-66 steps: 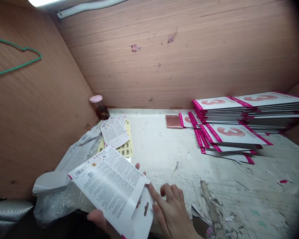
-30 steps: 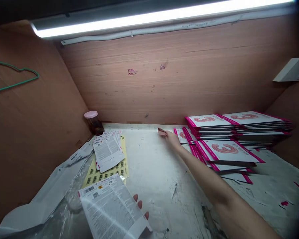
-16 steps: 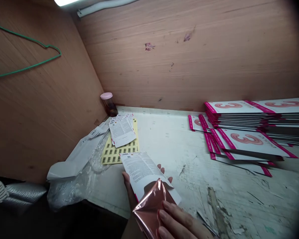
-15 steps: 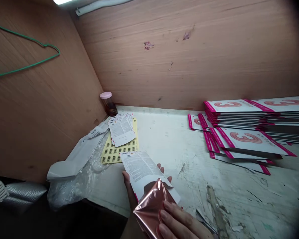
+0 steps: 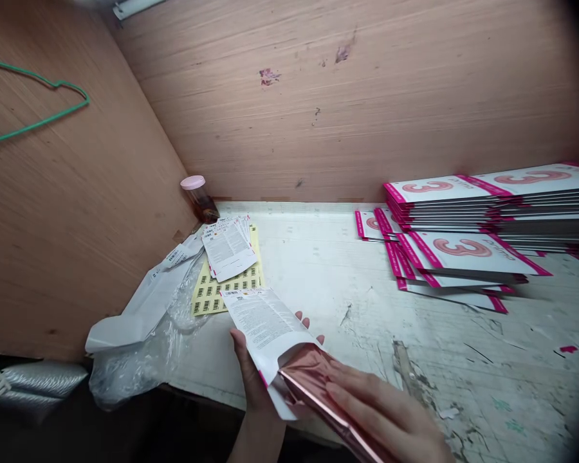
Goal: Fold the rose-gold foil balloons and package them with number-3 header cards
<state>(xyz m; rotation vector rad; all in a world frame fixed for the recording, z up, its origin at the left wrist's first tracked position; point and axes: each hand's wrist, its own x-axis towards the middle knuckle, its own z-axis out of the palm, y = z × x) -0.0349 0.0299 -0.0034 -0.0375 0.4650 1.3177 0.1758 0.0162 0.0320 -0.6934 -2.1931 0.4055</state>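
My left hand (image 5: 251,373) is wrapped round a white printed paper envelope (image 5: 270,328) from below, its thumb along the left edge and fingertips showing at the right. The envelope's near end gapes open. A shiny rose-gold foil balloon packet (image 5: 313,379), folded flat, has its far end inside that opening. My right hand (image 5: 381,405) grips the packet from the right, fingers laid over its top; the thumb is hidden. The packet's near part still sticks out towards me.
Stacked envelopes with pink edges and a "3" picture (image 5: 468,251) lie at right. Further left are printed envelopes (image 5: 229,247) on a yellow barcode sticker sheet (image 5: 205,292), a pink-lidded jar (image 5: 200,199) and crumpled clear plastic (image 5: 130,376). A green hanger (image 5: 53,119) hangs on the left panel.
The foil packet's far end has gone from lying over the envelope's mouth to inside it. My right hand has shifted slightly right with it. The camera view has moved a little.
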